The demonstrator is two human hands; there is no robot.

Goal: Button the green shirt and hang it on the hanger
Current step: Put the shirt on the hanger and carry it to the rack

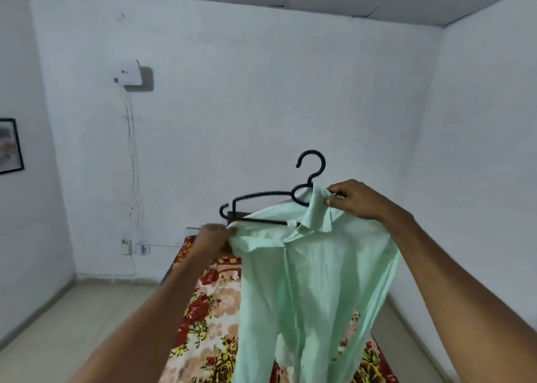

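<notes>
The pale green shirt (313, 281) hangs in the air in front of me, its body drooping down over the bed. A black plastic hanger (261, 196) sits partly inside it: the right half is covered by the cloth, while the hook and left arm stick out bare above the shirt. My right hand (356, 199) pinches the upturned collar beside the hanger's neck. My left hand (213, 237), blurred, grips the shirt's left shoulder edge just below the hanger's left tip.
A bed with a red and cream floral cover (209, 310) lies below the shirt. White walls close in behind and to the right. A white wall box (129, 73) with hanging cables is at upper left. Bare floor (72, 324) lies left of the bed.
</notes>
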